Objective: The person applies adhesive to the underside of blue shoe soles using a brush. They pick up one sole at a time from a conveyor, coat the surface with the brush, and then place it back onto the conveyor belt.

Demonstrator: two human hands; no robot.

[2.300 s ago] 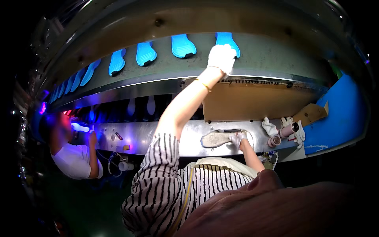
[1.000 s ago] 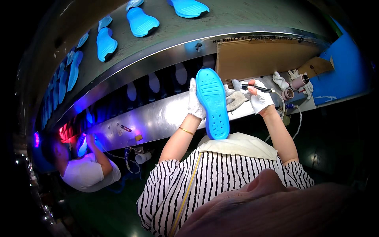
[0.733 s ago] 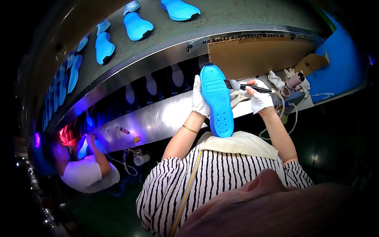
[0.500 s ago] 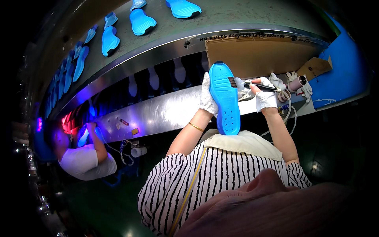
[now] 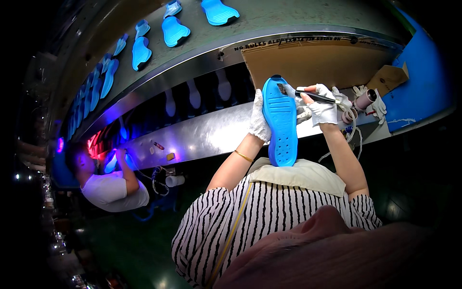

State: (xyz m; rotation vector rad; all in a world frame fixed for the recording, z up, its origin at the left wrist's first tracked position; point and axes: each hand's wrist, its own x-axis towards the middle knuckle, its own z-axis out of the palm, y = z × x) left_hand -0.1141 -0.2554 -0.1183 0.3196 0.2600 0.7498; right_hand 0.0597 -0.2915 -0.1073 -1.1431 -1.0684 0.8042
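A blue shoe sole (image 5: pixel 280 120) stands upright in front of my chest, tread side facing me, its heel end resting on my cream apron. My left hand (image 5: pixel 259 120), in a white glove, grips its left edge. My right hand (image 5: pixel 321 106), also gloved in white, holds a thin dark brush (image 5: pixel 308 94) whose bristle tip touches the top right of the sole.
A steel bench (image 5: pixel 202 139) runs across in front of me, with a small pink pot (image 5: pixel 362 100), a spare white glove (image 5: pixel 378 101) and cardboard sheets (image 5: pixel 317 60) at the right. More blue soles (image 5: pixel 173 30) ride the belt above. Another person (image 5: pixel 108 185) works at the left under violet light.
My left hand came down from the upper belt with a blue sole and holds it upright. My right hand picked up the brush and brought it to the sole's top.
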